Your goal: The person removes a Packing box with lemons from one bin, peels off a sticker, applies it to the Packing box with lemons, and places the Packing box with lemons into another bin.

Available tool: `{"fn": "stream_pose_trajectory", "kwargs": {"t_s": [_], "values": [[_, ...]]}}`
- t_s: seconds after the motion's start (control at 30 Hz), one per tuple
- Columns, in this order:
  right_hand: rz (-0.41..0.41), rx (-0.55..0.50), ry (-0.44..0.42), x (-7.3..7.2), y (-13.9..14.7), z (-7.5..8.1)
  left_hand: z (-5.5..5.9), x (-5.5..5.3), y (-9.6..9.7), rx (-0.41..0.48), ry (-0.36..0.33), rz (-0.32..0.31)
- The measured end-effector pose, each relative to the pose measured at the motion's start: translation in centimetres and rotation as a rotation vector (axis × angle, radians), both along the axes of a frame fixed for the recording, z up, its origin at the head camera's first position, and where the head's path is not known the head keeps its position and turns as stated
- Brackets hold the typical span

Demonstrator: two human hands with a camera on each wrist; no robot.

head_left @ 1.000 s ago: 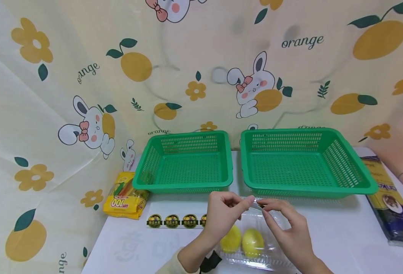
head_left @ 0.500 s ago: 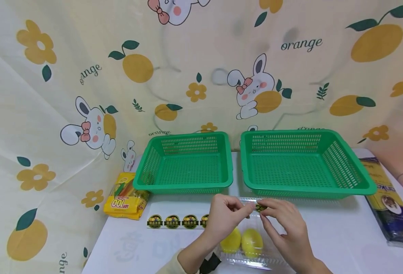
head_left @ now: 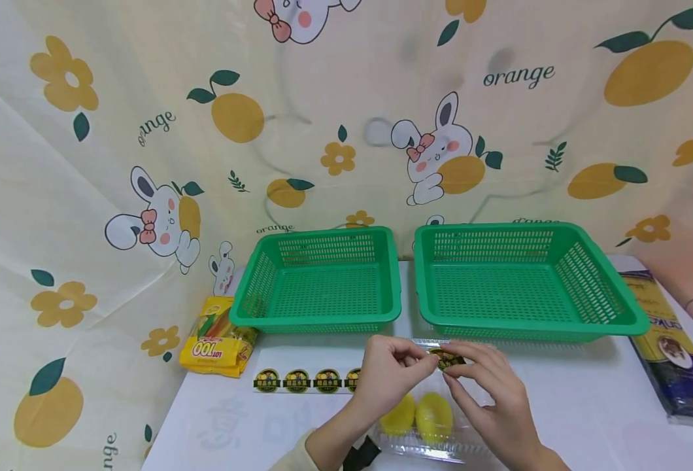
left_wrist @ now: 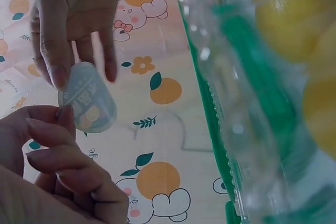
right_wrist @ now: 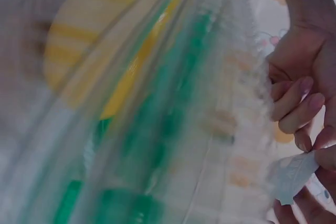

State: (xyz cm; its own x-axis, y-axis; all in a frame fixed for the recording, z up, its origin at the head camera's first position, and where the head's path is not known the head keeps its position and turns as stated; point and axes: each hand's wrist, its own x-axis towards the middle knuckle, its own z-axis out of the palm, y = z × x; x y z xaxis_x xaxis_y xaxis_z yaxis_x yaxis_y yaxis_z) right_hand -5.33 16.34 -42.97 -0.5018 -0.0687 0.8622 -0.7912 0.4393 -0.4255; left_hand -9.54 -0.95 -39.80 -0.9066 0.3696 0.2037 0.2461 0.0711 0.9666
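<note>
Left hand [head_left: 386, 373], above the left part of the clear container [head_left: 420, 451]: thumb and index finger brought together, pinching the left edge of the sticker [head_left: 449, 360]. The sticker is held above the container's far part. Expect a very light, thin, flexible piece that curls and creases readily; its underside is probably tacky, so hold it by the extreme edge only. Right hand [head_left: 493, 386], above the container's right part: fingers bent, nearly closed, holding the sticker's right end; exact contact is partly hidden. The container appears thin-walled, slippery and easily dented; support it by the rim.

Markings: yellow packet [head_left: 212, 340], well left of the container: "LOT 100", inverted. Label strip [head_left: 304, 376], just left of the container: "精品水果", at 4 visible positions. Blue-and-gold packet [head_left: 676, 356], well right of the container: only "nke" is legible.
</note>
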Motion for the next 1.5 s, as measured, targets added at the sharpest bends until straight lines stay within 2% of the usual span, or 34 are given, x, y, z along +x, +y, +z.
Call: {"fn": "stream_pose_trajectory", "kwargs": {"t_s": [0.17, 0.27, 0.43, 0.57, 0.7, 0.87, 0.93, 1.07, 1.17, 1.27, 1.33, 1.4, 1.5], "values": [[0.061, -0.088, -0.297, 0.6, 0.5, 0.0, 0.1, 0.2, -0.1, 0.008, -0.011, -0.008], [0.071, -0.118, -0.426, 0.7, 0.8, 0.3, 0.2, 0.2, -0.1, 0.010, -0.014, -0.015], [0.139, -0.164, -0.521, 0.6, 1.1, 0.5, 0.2, 0.2, -0.3, 0.006, -0.005, -0.030], [0.224, -0.223, -0.568, 0.4, 1.6, 0.4, 0.0, 0.1, -0.5, 0.027, -0.002, -0.066], [0.307, -0.307, -0.673, 0.2, 2.1, 0.5, -0.2, -0.1, -0.7, 0.065, 0.011, -0.113], [0.364, -0.378, -0.790, 0.2, 2.5, 0.6, -0.5, -0.2, -1.1, 0.088, 0.018, -0.153], [0.383, -0.395, -0.819, 0.2, 2.6, 0.6, -0.6, -0.3, -1.3, 0.091, 0.016, -0.160], [0.454, -0.428, -0.814, 0.2, 2.8, 0.4, -0.6, -0.2, -1.5, 0.059, 0.013, -0.151], [0.499, -0.450, -0.779, 0.2, 2.8, 0.3, -0.5, -0.1, -1.6, -0.002, 0.012, -0.107], [0.501, -0.453, -0.765, 0.2, 2.9, 0.2, -0.5, 0.0, -1.6, -0.051, 0.011, -0.062], [0.493, -0.442, -0.774, 0.2, 3.0, 0.2, -0.6, -0.1, -1.7, -0.073, 0.007, -0.054], [0.474, -0.418, -0.798, 0.1, 3.2, 0.1, -0.9, -0.3, -1.7, -0.077, 0.002, -0.082], [0.454, -0.353, -0.837, 0.0, 3.7, -0.1, -1.7, -0.7, -1.9, -0.077, -0.012, -0.176]]}}
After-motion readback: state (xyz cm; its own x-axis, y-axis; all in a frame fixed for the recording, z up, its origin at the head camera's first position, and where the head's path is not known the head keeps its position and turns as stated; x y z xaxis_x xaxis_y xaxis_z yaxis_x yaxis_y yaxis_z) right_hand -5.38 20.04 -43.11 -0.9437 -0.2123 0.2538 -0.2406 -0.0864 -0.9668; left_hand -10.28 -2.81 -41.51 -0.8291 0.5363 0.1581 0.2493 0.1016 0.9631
